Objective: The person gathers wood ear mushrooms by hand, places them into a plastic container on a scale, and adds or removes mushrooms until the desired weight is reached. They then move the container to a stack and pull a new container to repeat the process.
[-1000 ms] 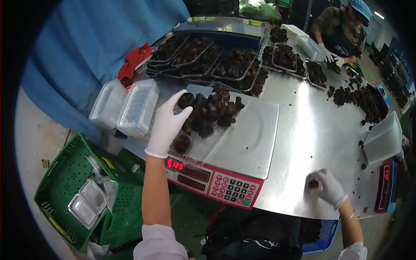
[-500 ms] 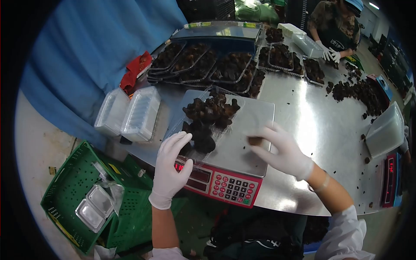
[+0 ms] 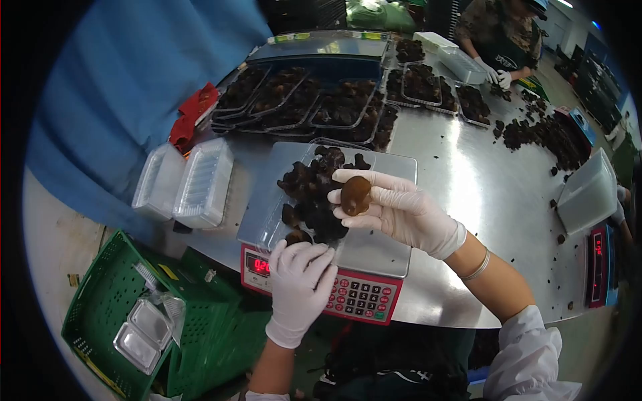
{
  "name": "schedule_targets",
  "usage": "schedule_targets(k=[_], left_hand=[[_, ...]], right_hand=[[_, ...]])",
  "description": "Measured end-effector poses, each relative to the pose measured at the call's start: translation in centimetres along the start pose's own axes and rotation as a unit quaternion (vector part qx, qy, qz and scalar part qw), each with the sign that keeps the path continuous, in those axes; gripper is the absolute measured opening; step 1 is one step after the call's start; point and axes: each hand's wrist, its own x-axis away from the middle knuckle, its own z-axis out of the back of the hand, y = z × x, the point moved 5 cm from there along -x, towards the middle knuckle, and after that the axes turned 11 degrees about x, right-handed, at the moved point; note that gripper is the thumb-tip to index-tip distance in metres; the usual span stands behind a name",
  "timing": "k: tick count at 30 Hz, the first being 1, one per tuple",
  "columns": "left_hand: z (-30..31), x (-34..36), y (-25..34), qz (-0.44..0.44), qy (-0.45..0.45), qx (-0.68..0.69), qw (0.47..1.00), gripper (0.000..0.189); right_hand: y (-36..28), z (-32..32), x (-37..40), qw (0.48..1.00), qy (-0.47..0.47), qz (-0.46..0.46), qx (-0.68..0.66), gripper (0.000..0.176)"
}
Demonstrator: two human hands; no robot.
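A brown wood ear mushroom (image 3: pixel 355 196) is pinched between the thumb and fingers of my right hand (image 3: pixel 408 210), raised over the right side of the pile. Darker wood ear mushrooms (image 3: pixel 314 190) lie heaped in a clear plastic tray (image 3: pixel 269 217) on the metal plate of a red digital scale (image 3: pixel 381 273). At the tray's near edge, my left hand (image 3: pixel 299 284) has its fingers bent against the front mushrooms, with the thumb apart; its fingertips are partly hidden. It covers part of the scale's lit red display (image 3: pixel 257 263). White gloves cover both hands.
Stacked clear trays (image 3: pixel 204 184) stand left of the scale. Filled mushroom trays (image 3: pixel 344 107) crowd the back. Loose mushrooms (image 3: pixel 535 134) are spread at far right, near a co-worker's gloved hands (image 3: pixel 498 77). A green crate (image 3: pixel 114 294) sits below left; a second scale (image 3: pixel 597 267) is at right.
My right hand has moved left and turned, bringing its mushroom over the tray. My left hand has shifted right along the tray's front edge, its fingers now bent. The scale's display is more visible.
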Motion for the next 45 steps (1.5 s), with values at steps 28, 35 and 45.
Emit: schedule_targets(k=[28,35,45], left_hand=[[-21.0,6.6,16.0,-0.159,-0.223,0.358,0.893,0.016],[-21.4,6.8,16.4,-0.138,-0.198,0.313,0.919,0.016],[-20.3,6.6,17.9,-0.169,-0.175,0.292,0.925,0.016]], right_hand=[[6.8,14.2,24.2,0.503,0.477,-0.113,0.712,0.066],[0.6,21.9,43.1,0.312,0.684,-0.238,0.615,0.068],[5.0,15.2,70.8,-0.002,0.824,-0.256,0.505,0.044]])
